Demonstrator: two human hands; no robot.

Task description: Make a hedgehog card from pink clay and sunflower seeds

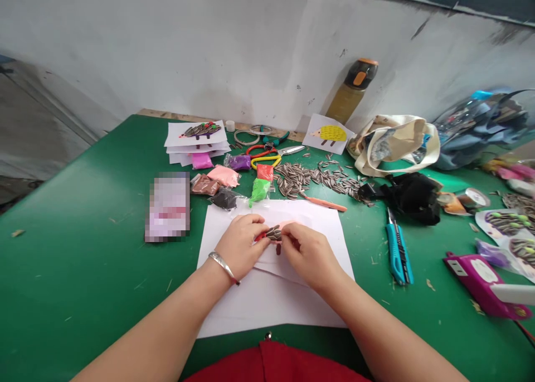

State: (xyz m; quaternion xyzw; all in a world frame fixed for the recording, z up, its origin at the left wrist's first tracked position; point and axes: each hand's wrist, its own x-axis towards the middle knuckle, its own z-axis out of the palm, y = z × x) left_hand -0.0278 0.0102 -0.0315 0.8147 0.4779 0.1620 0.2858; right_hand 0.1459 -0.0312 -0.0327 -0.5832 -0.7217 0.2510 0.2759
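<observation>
A small clay hedgehog (273,233), with striped sunflower seeds on its back, lies on white paper (238,309) between my hands. Pink clay and a brown leg show at its edges. My left hand (239,247), with a silver bangle at the wrist, curls around the left end, thumb and fingers on either side and touching it. My right hand (311,252) is closed in a pinch at the right end; whatever its fingertips hold is hidden. Loose sunflower seeds (292,179) lie in a heap beyond the paper, beside orange-handled tweezers (324,204).
Clay packets (223,175), scissors (288,150) and pliers sit behind the paper. A hedgehog drawing (328,133) and a bottle (346,95) lean by the wall. At right are a teal utility knife (399,251), a black bag (412,198) and a magenta glue gun (480,281).
</observation>
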